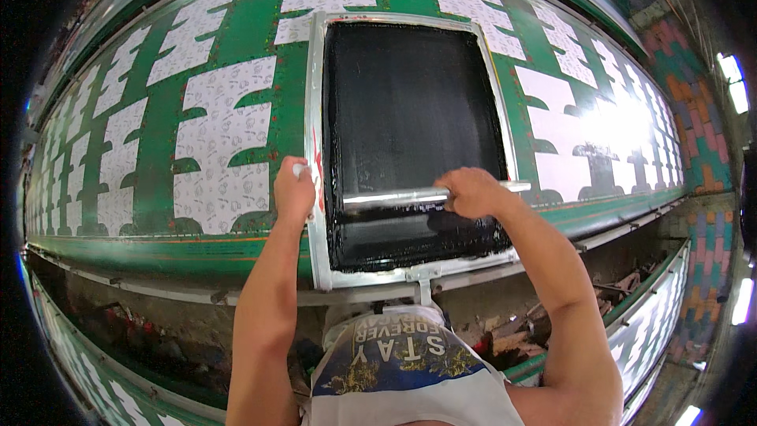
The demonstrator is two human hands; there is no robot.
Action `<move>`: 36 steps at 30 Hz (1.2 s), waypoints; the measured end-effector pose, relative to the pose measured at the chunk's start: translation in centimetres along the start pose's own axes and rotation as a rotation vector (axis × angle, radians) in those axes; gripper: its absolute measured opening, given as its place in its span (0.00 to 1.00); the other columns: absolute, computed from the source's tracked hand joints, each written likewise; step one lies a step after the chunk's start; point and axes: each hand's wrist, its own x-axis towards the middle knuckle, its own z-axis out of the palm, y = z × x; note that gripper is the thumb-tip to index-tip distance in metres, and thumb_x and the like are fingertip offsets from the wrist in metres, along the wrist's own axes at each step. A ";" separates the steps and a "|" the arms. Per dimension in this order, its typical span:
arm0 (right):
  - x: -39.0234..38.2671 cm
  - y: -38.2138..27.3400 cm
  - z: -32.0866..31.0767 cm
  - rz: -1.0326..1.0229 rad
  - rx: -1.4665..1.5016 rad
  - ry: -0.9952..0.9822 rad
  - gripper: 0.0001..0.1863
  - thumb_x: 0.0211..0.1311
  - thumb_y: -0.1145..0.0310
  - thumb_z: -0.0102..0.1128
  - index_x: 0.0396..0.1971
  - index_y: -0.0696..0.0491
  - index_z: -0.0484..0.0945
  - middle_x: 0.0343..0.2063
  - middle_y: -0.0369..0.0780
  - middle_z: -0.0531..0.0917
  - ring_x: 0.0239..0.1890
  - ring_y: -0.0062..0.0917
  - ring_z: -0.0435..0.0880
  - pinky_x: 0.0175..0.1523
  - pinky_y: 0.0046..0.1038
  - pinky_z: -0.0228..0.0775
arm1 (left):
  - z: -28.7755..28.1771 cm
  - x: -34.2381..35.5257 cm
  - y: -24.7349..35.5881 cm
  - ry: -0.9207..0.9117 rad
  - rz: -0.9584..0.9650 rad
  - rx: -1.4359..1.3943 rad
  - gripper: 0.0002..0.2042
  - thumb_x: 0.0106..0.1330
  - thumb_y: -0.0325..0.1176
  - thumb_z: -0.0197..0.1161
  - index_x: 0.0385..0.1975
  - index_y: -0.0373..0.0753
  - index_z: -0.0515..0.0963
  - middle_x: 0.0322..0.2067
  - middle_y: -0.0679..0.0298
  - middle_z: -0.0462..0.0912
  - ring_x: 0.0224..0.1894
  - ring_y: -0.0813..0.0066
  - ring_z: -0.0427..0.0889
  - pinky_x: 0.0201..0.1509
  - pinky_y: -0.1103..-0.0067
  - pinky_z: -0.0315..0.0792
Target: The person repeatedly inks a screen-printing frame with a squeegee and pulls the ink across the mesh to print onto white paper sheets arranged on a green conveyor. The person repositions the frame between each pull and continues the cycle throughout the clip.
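A screen printing frame (318,95) with pale metal sides lies on the green table in front of me. Black ink (410,102) covers most of its mesh. My right hand (475,192) is closed around a long metal squeegee (394,198), which lies crosswise over the lower part of the mesh; its right end reaches over the frame's right side. At the frame's left side, my left hand (296,189) is closed on the edge, and something small and white shows by its thumb. The squeegee's lower edge is partly hidden in the ink.
White fabric pieces (225,134) with small printed figures lie in rows along the green table (158,246). Plainer white pieces (544,102) lie right of the frame. A metal rail (197,293) runs along the near edge. Another table (102,371) with pieces stands behind me.
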 end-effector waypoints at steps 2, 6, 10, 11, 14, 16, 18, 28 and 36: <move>3.3 1.8 -2.6 -0.004 -0.042 0.071 0.13 0.59 0.67 0.72 0.45 0.48 0.88 0.40 0.48 0.92 0.50 0.51 0.90 0.55 0.53 0.81 | -0.2 -0.3 0.2 -0.004 0.026 -0.006 0.08 0.75 0.28 0.64 0.51 0.41 0.82 0.42 0.47 0.89 0.47 0.47 0.89 0.53 0.61 0.79; 11.0 5.4 -8.4 -0.002 -0.139 0.220 0.11 0.59 0.67 0.71 0.43 0.45 0.88 0.40 0.46 0.92 0.50 0.48 0.91 0.53 0.52 0.81 | -0.2 -0.5 0.8 0.011 0.022 -0.010 0.08 0.76 0.25 0.63 0.51 0.39 0.81 0.40 0.50 0.88 0.44 0.57 0.88 0.51 0.66 0.78; 18.6 8.6 -13.9 -0.025 -0.219 0.350 0.13 0.59 0.67 0.69 0.44 0.45 0.88 0.42 0.47 0.91 0.51 0.49 0.91 0.55 0.53 0.82 | -0.2 -0.5 0.9 -0.007 -0.009 -0.018 0.07 0.76 0.24 0.63 0.50 0.36 0.81 0.40 0.52 0.87 0.44 0.61 0.87 0.52 0.67 0.78; 20.3 9.4 -15.2 -0.023 -0.258 0.336 0.18 0.62 0.70 0.60 0.50 0.44 0.88 0.48 0.48 0.92 0.55 0.48 0.90 0.60 0.53 0.83 | -0.2 -0.4 0.8 -0.012 -0.021 -0.017 0.07 0.76 0.24 0.63 0.50 0.36 0.81 0.40 0.52 0.87 0.43 0.61 0.86 0.52 0.67 0.78; 24.5 11.1 -18.0 0.008 -0.265 0.372 0.18 0.63 0.71 0.59 0.52 0.45 0.88 0.49 0.48 0.91 0.57 0.48 0.90 0.61 0.52 0.83 | 0.1 -0.4 0.5 -0.047 -0.162 -0.097 0.08 0.76 0.23 0.63 0.51 0.37 0.81 0.39 0.55 0.86 0.41 0.66 0.84 0.49 0.68 0.77; 26.7 11.9 -19.2 0.012 -0.278 0.413 0.18 0.64 0.70 0.59 0.52 0.47 0.87 0.53 0.49 0.90 0.59 0.47 0.89 0.62 0.52 0.81 | 0.2 -0.4 0.2 -0.042 -0.149 -0.133 0.08 0.76 0.23 0.63 0.51 0.37 0.81 0.37 0.58 0.85 0.39 0.70 0.82 0.47 0.71 0.76; 28.2 12.6 -20.0 0.030 -0.266 0.421 0.19 0.65 0.70 0.58 0.54 0.47 0.87 0.54 0.49 0.90 0.60 0.47 0.89 0.63 0.52 0.81 | 0.2 -0.4 0.2 -0.047 -0.158 -0.114 0.07 0.76 0.23 0.63 0.51 0.37 0.81 0.36 0.61 0.83 0.38 0.74 0.80 0.44 0.74 0.75; 29.7 14.3 -13.9 -0.095 -0.355 0.818 0.24 0.56 0.78 0.65 0.53 0.45 0.88 0.47 0.40 0.87 0.53 0.40 0.88 0.59 0.43 0.82 | -0.1 -0.7 2.3 -0.049 -0.145 -0.116 0.09 0.78 0.21 0.61 0.53 0.39 0.80 0.38 0.65 0.82 0.37 0.81 0.78 0.41 0.78 0.73; 30.5 15.2 -18.4 -0.075 -0.273 0.604 0.18 0.61 0.72 0.62 0.50 0.47 0.89 0.49 0.47 0.90 0.56 0.45 0.89 0.61 0.49 0.82 | -0.1 -0.5 1.5 -0.062 -0.175 -0.153 0.09 0.77 0.21 0.62 0.52 0.37 0.80 0.39 0.65 0.84 0.38 0.80 0.79 0.42 0.76 0.74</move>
